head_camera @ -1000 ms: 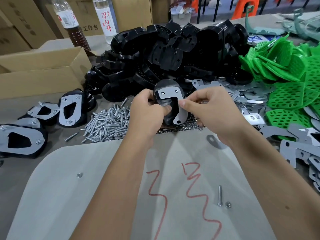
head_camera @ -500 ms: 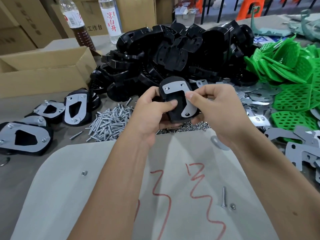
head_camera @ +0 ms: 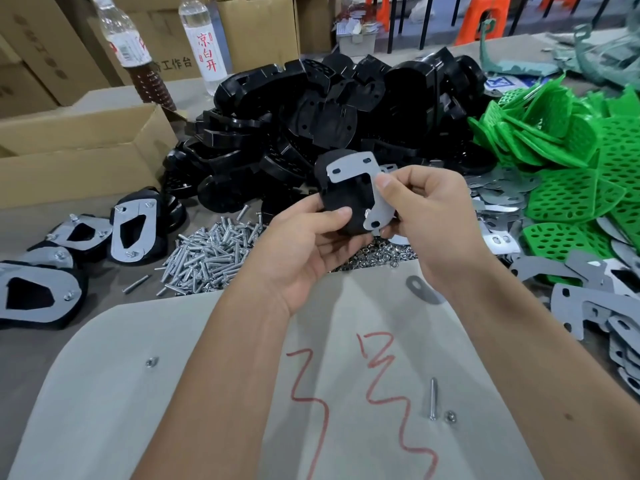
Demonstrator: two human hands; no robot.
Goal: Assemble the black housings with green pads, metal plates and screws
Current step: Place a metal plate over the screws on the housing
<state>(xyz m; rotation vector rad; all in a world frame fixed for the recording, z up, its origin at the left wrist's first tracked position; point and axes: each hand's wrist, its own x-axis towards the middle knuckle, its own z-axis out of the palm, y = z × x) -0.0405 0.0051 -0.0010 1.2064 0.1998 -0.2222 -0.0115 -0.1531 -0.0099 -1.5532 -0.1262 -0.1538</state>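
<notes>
Single head-worn view; looks forward and down, close over the worktable [head_camera: 104, 393].

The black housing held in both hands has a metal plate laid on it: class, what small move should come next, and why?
Probably nudge the metal plate until its holes sit square over the black housing. The left hand grips the housing, the right hand pinches the plate's edge, and its slots look empty. A screw from the screw pile could follow.

housing [head_camera: 346, 202]: lower part hidden behind both hands | bottles [head_camera: 128, 46]: tops cut off by top edge | nuts [head_camera: 374, 254]: too small to count
</notes>
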